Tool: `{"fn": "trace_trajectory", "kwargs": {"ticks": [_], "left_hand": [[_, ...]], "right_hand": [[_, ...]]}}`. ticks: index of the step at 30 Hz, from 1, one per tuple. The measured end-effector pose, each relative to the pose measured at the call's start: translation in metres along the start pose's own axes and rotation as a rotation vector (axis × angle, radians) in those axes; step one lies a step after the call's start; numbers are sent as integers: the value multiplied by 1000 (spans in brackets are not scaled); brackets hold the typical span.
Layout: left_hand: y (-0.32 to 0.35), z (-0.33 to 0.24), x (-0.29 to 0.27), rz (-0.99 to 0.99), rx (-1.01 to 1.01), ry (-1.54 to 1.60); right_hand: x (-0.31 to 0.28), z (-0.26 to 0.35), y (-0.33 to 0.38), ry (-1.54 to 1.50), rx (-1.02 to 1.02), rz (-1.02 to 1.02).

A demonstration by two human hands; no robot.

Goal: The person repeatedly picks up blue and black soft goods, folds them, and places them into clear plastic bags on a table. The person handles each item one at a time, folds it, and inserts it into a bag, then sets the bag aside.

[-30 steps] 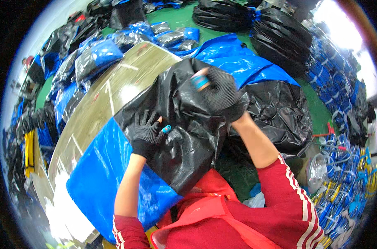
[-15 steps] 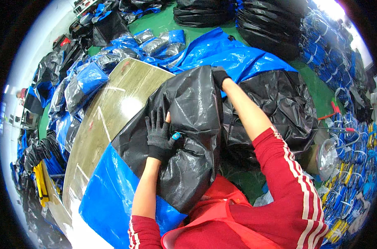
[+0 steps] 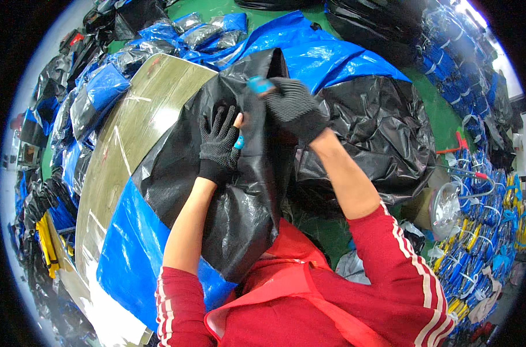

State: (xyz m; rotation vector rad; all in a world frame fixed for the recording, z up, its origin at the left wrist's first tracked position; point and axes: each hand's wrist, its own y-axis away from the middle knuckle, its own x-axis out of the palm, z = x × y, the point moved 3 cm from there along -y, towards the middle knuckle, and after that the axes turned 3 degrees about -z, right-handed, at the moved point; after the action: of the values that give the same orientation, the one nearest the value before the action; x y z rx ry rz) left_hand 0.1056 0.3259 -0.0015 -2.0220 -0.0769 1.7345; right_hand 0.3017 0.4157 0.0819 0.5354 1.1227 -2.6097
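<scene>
Now black bag [image 3: 240, 202] runs near-to-far; left hand [image 3: 218, 141] flat on it, right hand [image 3: 292, 107] gripping far end.

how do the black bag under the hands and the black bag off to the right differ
The black bag under the hands lies flattened on the table over a blue sheet; the black bag to the right sits crumpled and puffed on the green floor. The left hand presses the first; no hand touches the second. Both are glossy black plastic.

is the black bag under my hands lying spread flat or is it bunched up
Mostly spread flat. The black bag drapes over the table and blue sheet, creased; the left hand presses on it and the right hand grips its top edge.
</scene>
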Motion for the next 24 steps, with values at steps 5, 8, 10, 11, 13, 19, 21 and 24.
{"fn": "trace_trajectory", "kwargs": {"ticks": [5, 8, 10, 11, 13, 19, 21, 24], "left_hand": [[6, 5, 2, -38, 0, 58], [6, 4, -1, -57, -101, 172], [8, 1, 3, -37, -45, 47], [9, 0, 6, -88, 41, -79], [13, -1, 17, -99, -18, -41], [2, -6, -17, 90, -37, 75], [2, -5, -59, 211, 35, 249], [36, 4, -113, 305, 67, 97]], "right_hand": [[-6, -20, 49, 45, 518, 156], [6, 35, 45, -52, 464, 237], [-2, 64, 24, 217, 462, 378], [-10, 68, 16, 276, 499, 524], [-22, 72, 4, 747, 339, 583], [37, 40, -5, 396, -28, 892], [35, 42, -11, 493, -24, 770], [-13, 75, -2, 263, -296, 361]]}}
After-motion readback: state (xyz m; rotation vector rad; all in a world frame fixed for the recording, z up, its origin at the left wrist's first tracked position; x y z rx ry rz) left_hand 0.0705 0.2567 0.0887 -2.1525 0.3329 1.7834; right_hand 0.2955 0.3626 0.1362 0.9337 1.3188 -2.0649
